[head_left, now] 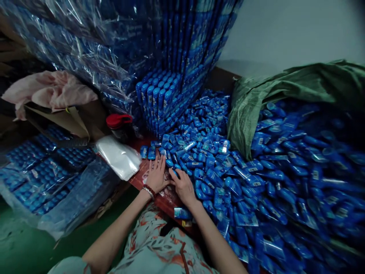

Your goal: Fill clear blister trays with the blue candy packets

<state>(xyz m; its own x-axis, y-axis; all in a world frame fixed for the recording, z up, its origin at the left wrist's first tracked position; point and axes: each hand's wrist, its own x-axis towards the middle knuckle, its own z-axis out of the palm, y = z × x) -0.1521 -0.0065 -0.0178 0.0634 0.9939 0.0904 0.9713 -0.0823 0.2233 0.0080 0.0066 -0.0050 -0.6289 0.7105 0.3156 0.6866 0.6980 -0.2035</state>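
Observation:
My left hand (156,176) lies over the red tabletop (139,178), its fingers stretched out. Its fingertips reach small blue bottles (151,153) at the edge of a loose pile. My right hand (184,187) is beside it, fingers bent over a blue bottle (175,173) that is mostly hidden beneath them. The two thumbs are close together. The loose pile of shiny blue bottles (211,175), many with white barcode labels, spreads to the right. Below my right wrist lies a single blue bottle (181,213).
Neat rows of blue bottles (155,93) stand behind, beside tall plastic-wrapped stacks (114,45). Clear plastic bags (118,156) and a red-lidded cup (119,122) are at left, near wrapped packs (42,171). A green sack (248,114) spills bottles at right.

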